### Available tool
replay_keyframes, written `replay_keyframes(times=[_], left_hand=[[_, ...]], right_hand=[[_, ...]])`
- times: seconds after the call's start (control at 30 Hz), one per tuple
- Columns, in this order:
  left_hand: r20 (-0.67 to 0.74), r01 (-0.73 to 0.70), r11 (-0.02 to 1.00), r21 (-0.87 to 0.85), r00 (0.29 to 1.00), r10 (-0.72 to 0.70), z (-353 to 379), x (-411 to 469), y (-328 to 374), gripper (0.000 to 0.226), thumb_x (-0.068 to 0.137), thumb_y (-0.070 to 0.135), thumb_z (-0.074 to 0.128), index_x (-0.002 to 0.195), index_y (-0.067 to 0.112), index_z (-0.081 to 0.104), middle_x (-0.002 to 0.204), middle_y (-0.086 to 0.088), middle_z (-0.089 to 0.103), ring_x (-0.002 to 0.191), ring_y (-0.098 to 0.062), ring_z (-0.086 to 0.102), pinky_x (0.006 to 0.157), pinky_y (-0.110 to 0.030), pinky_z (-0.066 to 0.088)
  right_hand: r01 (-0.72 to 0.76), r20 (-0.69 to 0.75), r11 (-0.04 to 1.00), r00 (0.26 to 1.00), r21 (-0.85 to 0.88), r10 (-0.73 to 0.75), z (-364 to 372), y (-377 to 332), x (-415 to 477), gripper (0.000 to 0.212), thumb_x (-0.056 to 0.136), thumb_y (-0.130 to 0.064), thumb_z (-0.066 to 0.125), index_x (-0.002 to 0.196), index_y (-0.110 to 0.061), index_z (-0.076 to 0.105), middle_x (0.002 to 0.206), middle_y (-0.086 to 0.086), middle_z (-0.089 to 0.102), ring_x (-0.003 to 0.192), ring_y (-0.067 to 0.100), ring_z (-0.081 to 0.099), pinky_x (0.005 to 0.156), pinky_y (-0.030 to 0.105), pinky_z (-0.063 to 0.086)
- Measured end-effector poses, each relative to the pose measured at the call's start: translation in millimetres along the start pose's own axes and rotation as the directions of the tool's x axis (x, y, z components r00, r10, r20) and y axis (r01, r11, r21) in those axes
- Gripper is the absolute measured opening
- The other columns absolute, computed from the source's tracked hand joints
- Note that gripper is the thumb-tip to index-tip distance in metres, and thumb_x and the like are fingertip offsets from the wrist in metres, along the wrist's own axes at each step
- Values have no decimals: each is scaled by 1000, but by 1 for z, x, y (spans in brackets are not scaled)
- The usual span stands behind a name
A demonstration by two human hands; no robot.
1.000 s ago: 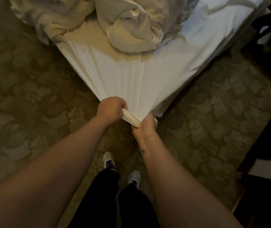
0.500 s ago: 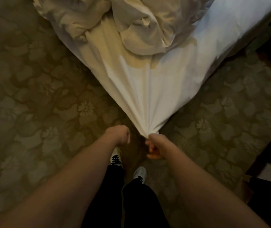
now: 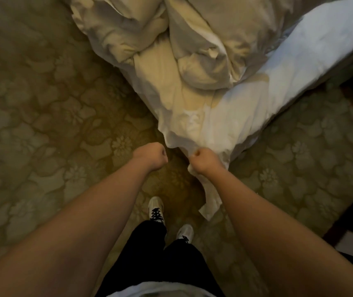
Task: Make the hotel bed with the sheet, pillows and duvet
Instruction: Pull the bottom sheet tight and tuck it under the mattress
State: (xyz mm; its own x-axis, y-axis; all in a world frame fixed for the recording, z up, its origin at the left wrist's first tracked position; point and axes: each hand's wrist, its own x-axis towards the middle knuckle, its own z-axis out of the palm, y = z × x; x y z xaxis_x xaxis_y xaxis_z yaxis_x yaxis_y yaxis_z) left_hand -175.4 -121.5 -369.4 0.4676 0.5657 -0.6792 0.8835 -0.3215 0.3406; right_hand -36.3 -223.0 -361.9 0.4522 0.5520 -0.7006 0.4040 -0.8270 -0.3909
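A person stands at the corner of a bed and looks down at it. The right hand is just below that corner. Its fingers are curled tight around a bunch of the white sheet. The sheet lies over the bed and comes down to a point at this hand. A loose end of the sheet hangs under the hand toward the floor. Near the hand the sheet is wrinkled, and along the right side of the bed it looks smoother. The left hand is near the right hand but not touching it. It is closed in a fist, and I cannot see anything in it. It does not touch the sheet. Higher up on the bed the duvet sits in a big crumpled heap on top of the sheet. I cannot tell if a pillow is mixed in with it. The floor has a carpet with a flower pattern. Below the hands are two white shoes with black laces and black trousers.
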Motion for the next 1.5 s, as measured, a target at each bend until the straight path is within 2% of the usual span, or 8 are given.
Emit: replay_keyframes(times=[0.13, 0.3, 0.4, 0.6, 1.0, 1.17, 1.37, 1.5], left_hand=[[-61, 3, 993, -119, 998, -10, -41, -2, -17, 17, 89, 23, 53, 88, 22, 70, 92, 2, 67, 87, -17, 61, 81, -39, 54], [-117, -30, 989, -142, 993, 13, -85, 3, -35, 15, 90, 26, 53, 89, 24, 68, 90, 3, 66, 84, -15, 61, 72, -34, 52], [-132, -34, 992, -125, 991, 18, -109, 14, -45, 15, 90, 26, 53, 88, 25, 68, 90, 5, 65, 86, -14, 61, 72, -34, 51], [-106, -39, 995, -90, 994, 29, -159, 59, -62, 13, 90, 29, 53, 88, 28, 66, 90, 8, 64, 85, -13, 60, 75, -34, 52], [25, -160, 987, 13, 987, 160, -285, 174, -105, 14, 92, 26, 51, 92, 27, 66, 92, 6, 63, 86, -14, 60, 78, -36, 52], [153, -267, 958, 102, 956, 250, -314, 214, -131, 14, 93, 25, 51, 91, 28, 65, 96, 8, 62, 93, -13, 59, 84, -36, 51], [273, -479, 845, 239, 868, 415, -342, 259, -177, 12, 94, 25, 52, 99, 31, 60, 105, 7, 62, 95, -11, 57, 78, -30, 48], [332, -561, 758, 332, 822, 463, -337, 287, -215, 25, 92, 24, 54, 116, 27, 59, 117, 4, 61, 106, -16, 59, 87, -36, 51]], right_hand=[[53, -36, 999, 998, 8, -53, -13, -42, 12, 24, 88, -31, 45, 81, -14, 61, 81, 8, 64, 79, 27, 63, 78, 42, 54], [120, -78, 991, 990, 54, -116, -17, -92, 23, 18, 80, -30, 46, 66, -20, 51, 73, 5, 55, 75, 28, 60, 77, 43, 53], [145, -101, 986, 986, 87, -136, -17, -118, 33, 18, 82, -26, 48, 66, -18, 50, 69, 3, 54, 70, 23, 56, 71, 39, 51], [140, -118, 973, 986, 182, -119, -19, -166, 77, 20, 88, -27, 49, 93, -15, 64, 89, 6, 67, 87, 24, 64, 84, 44, 53], [5, -139, 950, 990, 312, 41, -20, -277, 172, 18, 91, -23, 49, 104, -18, 61, 94, 8, 67, 86, 23, 64, 78, 36, 53], [-63, -190, 906, 969, 419, 155, -3, -313, 194, 16, 90, -23, 50, 102, -21, 61, 96, 6, 66, 86, 22, 63, 80, 39, 54], [-138, -297, 788, 876, 600, 380, 45, -334, 193, 21, 94, -21, 50, 111, -19, 62, 100, 2, 65, 92, 20, 61, 82, 36, 51], [-158, -319, 755, 837, 636, 444, 98, -350, 207, 21, 93, -21, 53, 112, -19, 61, 98, -2, 62, 91, 16, 58, 78, 29, 46]])
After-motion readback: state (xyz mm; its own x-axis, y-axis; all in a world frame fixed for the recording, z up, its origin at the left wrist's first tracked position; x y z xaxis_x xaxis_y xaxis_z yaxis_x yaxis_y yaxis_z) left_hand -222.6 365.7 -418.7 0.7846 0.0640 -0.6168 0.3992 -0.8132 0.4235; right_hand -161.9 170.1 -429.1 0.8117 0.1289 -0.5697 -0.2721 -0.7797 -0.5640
